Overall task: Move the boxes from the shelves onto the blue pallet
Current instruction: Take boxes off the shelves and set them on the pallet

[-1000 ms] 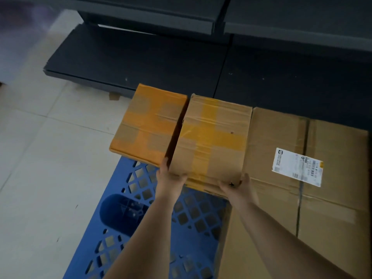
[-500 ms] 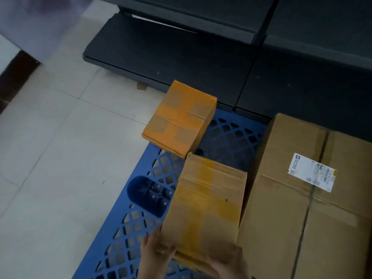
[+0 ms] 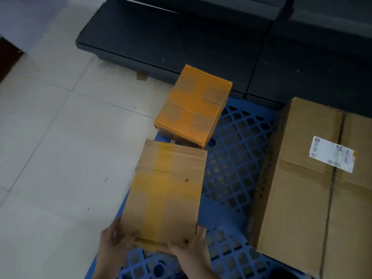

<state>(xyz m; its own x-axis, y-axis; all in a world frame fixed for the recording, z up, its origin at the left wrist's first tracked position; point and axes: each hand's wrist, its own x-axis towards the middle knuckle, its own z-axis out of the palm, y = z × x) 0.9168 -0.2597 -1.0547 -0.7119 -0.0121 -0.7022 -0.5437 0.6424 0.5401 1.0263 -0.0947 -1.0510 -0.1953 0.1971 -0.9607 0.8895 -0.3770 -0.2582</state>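
Pale tiled floor (image 3: 60, 148), dark empty metal shelves (image 3: 181, 37) along the top of the view, low bottom deck close to the ground. Blue pallet (image 3: 237, 178) with a lattice top lies on the floor in front of the shelves, its far edge right at the shelf base. Brown box with yellow tape cross (image 3: 167, 194) is over the pallet's left edge, near end towards the camera, held at its near corners; whether it rests on the pallet or is just above it, cannot tell. Left hand (image 3: 114, 240) grips the near-left corner, fingers curled onto the side, blurred. Right hand (image 3: 191, 248) grips the near-right corner, thumb up on the box's right side. Orange-taped box (image 3: 193, 105) sits on the pallet's far-left corner, just beyond the held box, the two close but whether touching is unclear. Large cardboard box (image 3: 312, 198) with a white shipping label (image 3: 332, 155) stands on the pallet's right side, well apart from the held box, bare lattice between them. Small scrap of brown tape (image 3: 142, 76) on the floor by the shelf edge
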